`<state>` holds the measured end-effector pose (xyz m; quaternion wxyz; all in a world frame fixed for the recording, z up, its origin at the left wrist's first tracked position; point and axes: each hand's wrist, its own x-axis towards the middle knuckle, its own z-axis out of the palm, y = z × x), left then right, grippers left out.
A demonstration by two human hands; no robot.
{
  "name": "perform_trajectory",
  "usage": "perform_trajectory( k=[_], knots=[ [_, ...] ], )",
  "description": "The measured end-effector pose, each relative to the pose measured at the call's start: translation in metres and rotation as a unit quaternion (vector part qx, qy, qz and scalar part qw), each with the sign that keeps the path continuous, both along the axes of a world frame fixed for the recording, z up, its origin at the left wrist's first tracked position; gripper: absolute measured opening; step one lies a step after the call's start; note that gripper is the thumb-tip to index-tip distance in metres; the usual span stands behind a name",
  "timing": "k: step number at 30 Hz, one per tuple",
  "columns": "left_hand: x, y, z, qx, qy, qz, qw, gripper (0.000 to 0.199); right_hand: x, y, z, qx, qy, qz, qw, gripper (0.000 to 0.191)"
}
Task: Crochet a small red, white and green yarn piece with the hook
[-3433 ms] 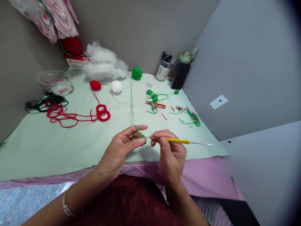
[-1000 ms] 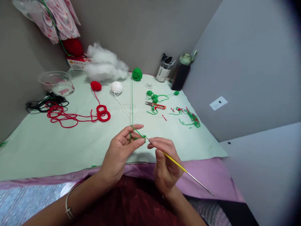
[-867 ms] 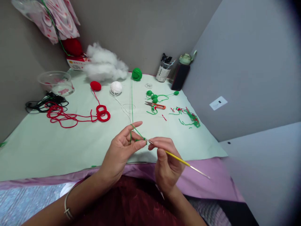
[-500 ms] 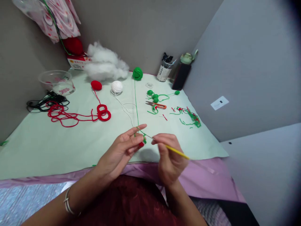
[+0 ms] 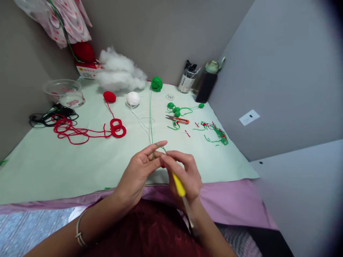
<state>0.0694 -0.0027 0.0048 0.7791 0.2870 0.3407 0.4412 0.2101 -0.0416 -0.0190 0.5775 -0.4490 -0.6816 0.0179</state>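
Note:
My left hand (image 5: 143, 167) pinches a small crochet piece, of which only a bit of red (image 5: 163, 166) shows between the hands. Over its raised index finger runs a green yarn strand (image 5: 151, 117), leading back to the green yarn ball (image 5: 157, 84). My right hand (image 5: 184, 173) is closed around a crochet hook with a yellow grip (image 5: 178, 185), its handle pointing down toward me. The fingertips of both hands meet at the piece, and the hook's tip is hidden there.
Thread snips (image 5: 178, 119), green crocheted pieces (image 5: 177, 110) and yarn scraps (image 5: 221, 135) lie to the right. On the left are red crocheted rings (image 5: 118, 128), black yarn (image 5: 56, 115) and a clear tub (image 5: 65, 92). White stuffing (image 5: 120, 73), a white yarn ball (image 5: 133, 99) and a bottle (image 5: 207, 84) stand farther back.
My right hand has moved left against my left fingertips. The hook has swung from pointing out rightward to pointing down toward me. The green strand has shifted slightly left.

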Motion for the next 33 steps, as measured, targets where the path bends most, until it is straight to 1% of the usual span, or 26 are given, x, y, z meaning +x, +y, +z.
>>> perform_trajectory(
  k=[1, 2, 3, 4, 6, 7, 8, 9, 10, 12, 13, 14, 15, 16, 18, 20, 22, 25, 28, 30, 31, 33],
  knots=[
    [-0.001, 0.002, -0.001, -0.021, -0.012, -0.017, 1.0, 0.046, 0.001, -0.001, 0.0, 0.016, -0.026, -0.011, 0.999, 0.034],
    [-0.002, 0.003, -0.001, -0.038, -0.02, -0.036, 0.998, 0.045, 0.002, -0.001, 0.002, 0.016, -0.021, -0.016, 1.0, 0.033],
    [-0.003, 0.005, -0.002, -0.047, -0.023, -0.049, 0.997, 0.043, 0.003, -0.001, 0.004, 0.003, 0.014, -0.016, 1.0, 0.031],
    [-0.004, 0.006, -0.002, -0.042, -0.019, -0.05, 0.998, 0.04, 0.004, 0.0, 0.006, -0.019, 0.068, -0.011, 0.997, 0.028],
    [-0.004, 0.006, -0.003, 0.003, 0.005, -0.009, 1.0, 0.038, 0.003, 0.002, 0.009, -0.059, 0.171, 0.01, 0.983, 0.025],
    [-0.003, 0.005, -0.003, 0.033, 0.017, 0.016, 0.999, 0.039, 0.002, 0.004, 0.009, -0.073, 0.188, 0.02, 0.979, 0.025],
    [-0.002, 0.003, -0.003, 0.057, 0.024, 0.035, 0.998, 0.042, 0.001, 0.005, 0.009, -0.074, 0.174, 0.023, 0.982, 0.024],
    [0.0, 0.002, -0.004, 0.064, 0.024, 0.04, 0.997, 0.046, 0.0, 0.005, 0.007, -0.064, 0.135, 0.022, 0.988, 0.024],
    [0.0, 0.0, -0.004, 0.054, 0.015, 0.029, 0.998, 0.048, -0.001, 0.006, 0.005, -0.037, 0.079, 0.008, 0.996, 0.024],
    [0.0, -0.001, -0.005, -0.001, -0.018, -0.026, 1.0, 0.049, 0.0, 0.005, 0.001, 0.029, -0.004, -0.021, 0.999, 0.027],
    [-0.001, 0.0, -0.004, -0.029, -0.03, -0.05, 0.998, 0.048, 0.001, 0.004, 0.0, 0.027, -0.003, -0.029, 0.999, 0.028],
    [-0.002, 0.001, -0.004, -0.048, -0.036, -0.064, 0.996, 0.045, 0.002, 0.004, 0.001, 0.01, 0.03, -0.024, 0.999, 0.028],
    [-0.004, 0.003, -0.003, -0.055, -0.036, -0.065, 0.996, 0.042, 0.004, 0.003, 0.002, -0.015, 0.084, -0.014, 0.996, 0.025],
    [-0.006, 0.004, -0.002, -0.049, -0.031, -0.053, 0.997, 0.038, 0.005, 0.004, 0.004, -0.039, 0.151, -0.005, 0.988, 0.023],
    [-0.008, 0.005, 0.001, -0.017, -0.015, -0.017, 1.0, 0.034, 0.005, 0.006, 0.008, -0.081, 0.25, 0.039, 0.964, 0.02],
    [-0.007, 0.004, 0.004, 0.015, -0.004, -0.01, 1.0, 0.04, 0.003, 0.009, 0.011, -0.107, 0.276, 0.08, 0.952, 0.018],
    [-0.005, 0.002, 0.005, 0.031, 0.005, -0.017, 0.999, 0.044, 0.0, 0.011, 0.012, -0.118, 0.255, 0.095, 0.955, 0.017],
    [-0.003, -0.001, 0.005, 0.038, 0.019, -0.01, 0.999, 0.041, -0.003, 0.009, 0.009, -0.101, 0.197, 0.075, 0.972, 0.022],
    [-0.002, 0.001, 0.003, 0.022, 0.008, -0.003, 1.0, 0.044, -0.002, 0.005, 0.003, -0.038, 0.054, 0.015, 0.998, 0.03],
    [-0.003, 0.004, 0.002, -0.008, -0.01, -0.027, 1.0, 0.046, 0.001, 0.002, 0.003, -0.006, -0.015, -0.008, 1.0, 0.036],
    [-0.004, 0.005, 0.001, -0.023, -0.015, -0.046, 0.999, 0.045, 0.003, 0.002, 0.004, -0.006, -0.01, -0.008, 1.0, 0.035],
    [-0.005, 0.008, -0.001, -0.031, -0.007, -0.064, 0.997, 0.042, 0.005, 0.003, 0.008, -0.036, 0.076, 0.001, 0.996, 0.027]
  ],
)
